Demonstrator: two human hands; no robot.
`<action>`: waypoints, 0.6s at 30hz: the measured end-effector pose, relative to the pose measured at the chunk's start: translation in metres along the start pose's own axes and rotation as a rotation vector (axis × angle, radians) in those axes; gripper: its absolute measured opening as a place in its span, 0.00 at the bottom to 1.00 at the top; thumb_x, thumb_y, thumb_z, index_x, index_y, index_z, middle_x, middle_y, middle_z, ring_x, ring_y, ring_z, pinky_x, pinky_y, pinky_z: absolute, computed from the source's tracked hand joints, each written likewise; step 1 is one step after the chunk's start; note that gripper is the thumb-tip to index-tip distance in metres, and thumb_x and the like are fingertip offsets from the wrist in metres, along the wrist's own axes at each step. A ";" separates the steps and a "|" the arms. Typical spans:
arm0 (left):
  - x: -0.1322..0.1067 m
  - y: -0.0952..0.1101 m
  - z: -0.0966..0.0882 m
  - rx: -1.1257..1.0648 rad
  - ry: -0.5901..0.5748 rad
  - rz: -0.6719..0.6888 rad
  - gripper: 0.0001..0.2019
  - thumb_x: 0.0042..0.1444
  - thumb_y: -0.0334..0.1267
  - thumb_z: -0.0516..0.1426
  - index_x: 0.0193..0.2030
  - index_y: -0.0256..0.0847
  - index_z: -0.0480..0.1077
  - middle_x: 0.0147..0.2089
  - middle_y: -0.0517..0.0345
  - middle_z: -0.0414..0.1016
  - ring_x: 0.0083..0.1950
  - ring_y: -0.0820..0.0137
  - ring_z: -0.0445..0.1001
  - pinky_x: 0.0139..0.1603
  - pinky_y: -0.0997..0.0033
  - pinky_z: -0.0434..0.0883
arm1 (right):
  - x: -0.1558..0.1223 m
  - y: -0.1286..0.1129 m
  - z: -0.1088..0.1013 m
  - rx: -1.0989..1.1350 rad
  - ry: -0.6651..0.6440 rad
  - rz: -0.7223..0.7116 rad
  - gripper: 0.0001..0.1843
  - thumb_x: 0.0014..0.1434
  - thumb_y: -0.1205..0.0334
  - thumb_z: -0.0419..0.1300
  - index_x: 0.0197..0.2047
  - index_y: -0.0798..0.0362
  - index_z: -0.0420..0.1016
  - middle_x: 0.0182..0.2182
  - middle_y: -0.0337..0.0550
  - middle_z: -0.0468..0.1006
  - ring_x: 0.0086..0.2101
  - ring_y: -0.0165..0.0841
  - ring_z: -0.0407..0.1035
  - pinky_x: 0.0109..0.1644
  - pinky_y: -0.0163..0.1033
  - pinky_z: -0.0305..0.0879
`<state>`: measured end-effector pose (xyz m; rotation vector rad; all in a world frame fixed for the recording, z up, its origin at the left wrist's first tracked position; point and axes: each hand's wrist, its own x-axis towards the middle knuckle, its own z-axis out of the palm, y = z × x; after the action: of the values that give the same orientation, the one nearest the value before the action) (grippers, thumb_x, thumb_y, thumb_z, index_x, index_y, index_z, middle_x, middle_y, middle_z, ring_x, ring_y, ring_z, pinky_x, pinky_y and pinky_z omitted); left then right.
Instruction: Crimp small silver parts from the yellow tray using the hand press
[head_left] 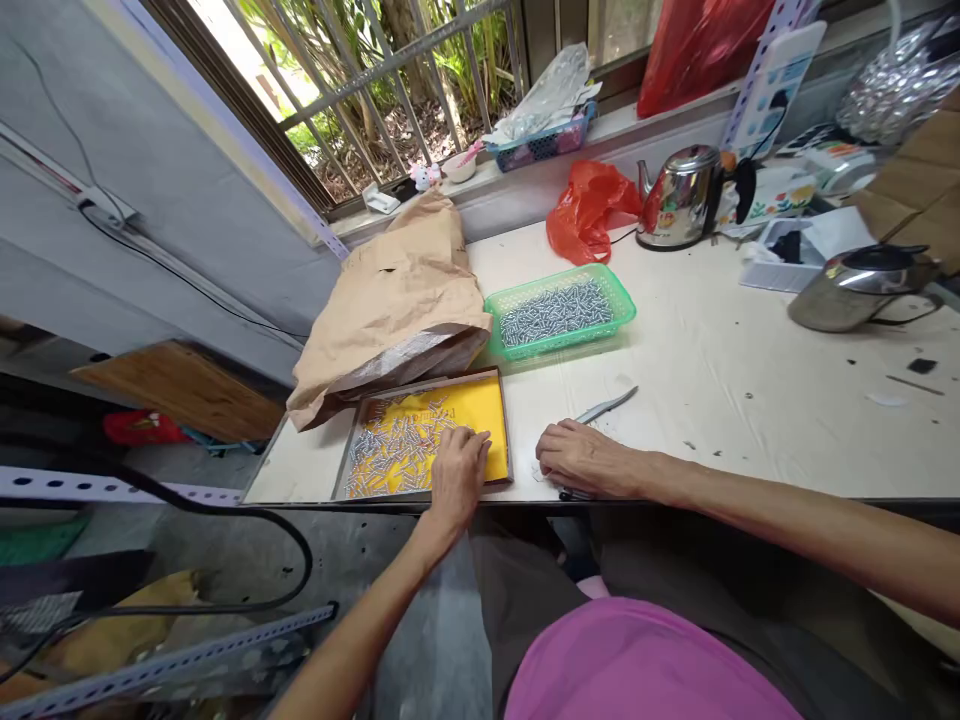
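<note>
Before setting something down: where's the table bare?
Widest patch: right of the green basket, in front of the kettle, left of the pitcher. Smaller: between paper bag, green basket and red bag. Crowded: front left, around the tray; back right corner.

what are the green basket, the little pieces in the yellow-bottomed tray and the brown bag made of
Green basket: likely plastic, since it looks translucent and glossy.
Little pieces: probably metal, silvery with bright glints; too small to tell any plating.
Brown bag: seems matte paper, going by its stiff creases; the shinier opening might be plastic-lined.
</note>
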<state>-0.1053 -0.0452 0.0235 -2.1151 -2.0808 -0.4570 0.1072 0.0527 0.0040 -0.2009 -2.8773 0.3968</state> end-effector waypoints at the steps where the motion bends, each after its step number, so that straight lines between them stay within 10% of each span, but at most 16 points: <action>1: 0.006 -0.009 0.001 0.050 -0.056 -0.016 0.10 0.63 0.34 0.51 0.41 0.40 0.74 0.38 0.51 0.72 0.42 0.64 0.67 0.41 0.67 0.67 | 0.003 0.001 -0.005 0.038 0.069 0.027 0.10 0.65 0.66 0.51 0.36 0.55 0.72 0.35 0.46 0.74 0.38 0.35 0.64 0.43 0.41 0.58; 8: 0.022 -0.031 0.019 0.222 -0.272 0.043 0.12 0.61 0.30 0.50 0.32 0.40 0.74 0.36 0.51 0.72 0.42 0.61 0.68 0.41 0.66 0.66 | 0.051 0.065 -0.072 0.015 0.533 0.354 0.07 0.62 0.69 0.54 0.43 0.55 0.70 0.38 0.47 0.75 0.41 0.36 0.67 0.48 0.42 0.62; 12: 0.029 -0.043 0.026 0.184 -0.227 0.036 0.14 0.60 0.29 0.49 0.30 0.40 0.74 0.35 0.50 0.73 0.42 0.61 0.70 0.42 0.65 0.67 | 0.052 0.087 -0.094 -0.050 0.547 0.427 0.19 0.60 0.68 0.58 0.55 0.56 0.66 0.47 0.51 0.74 0.49 0.40 0.66 0.53 0.47 0.62; 18: 0.032 -0.020 0.003 -0.251 -0.173 -0.166 0.10 0.56 0.36 0.54 0.31 0.38 0.75 0.33 0.51 0.76 0.38 0.63 0.72 0.43 0.64 0.68 | -0.024 0.035 -0.055 0.083 0.288 0.372 0.10 0.64 0.62 0.55 0.45 0.55 0.74 0.39 0.46 0.76 0.42 0.35 0.68 0.47 0.39 0.63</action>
<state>-0.1245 -0.0132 0.0283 -2.1935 -2.4234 -0.6054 0.1474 0.0962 0.0401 -0.7208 -2.5294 0.5046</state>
